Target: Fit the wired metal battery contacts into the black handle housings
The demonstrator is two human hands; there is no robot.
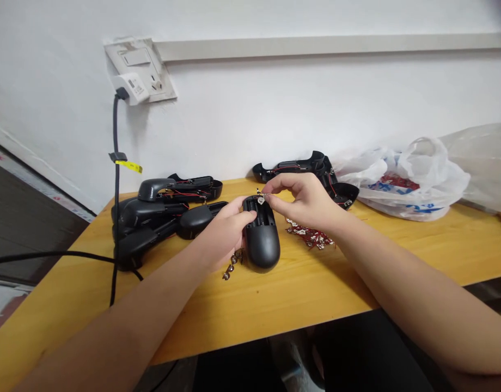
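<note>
My left hand (pixel 233 228) grips a black plastic housing (pixel 262 247) by its left side, thumb over the edge of its open battery compartment. The housing has a rounded end pointing toward me. At its far end my right hand (pixel 301 198) pinches a small metal contact piece (pixel 261 200) between thumb and forefinger, right over the compartment. Below my left hand, a short string of metal spring contacts (pixel 230 267) lies on the table. A heap of metal contacts with red wires (pixel 311 237) lies beneath my right wrist.
Several black housings with red wires (pixel 152 218) are piled at the left, and more housings (pixel 303 169) lie by the wall. A white plastic bag (pixel 417 190) stands at the right. A black cable (pixel 116 218) hangs from the wall socket (pixel 140 68) across the wooden table (pixel 218 321).
</note>
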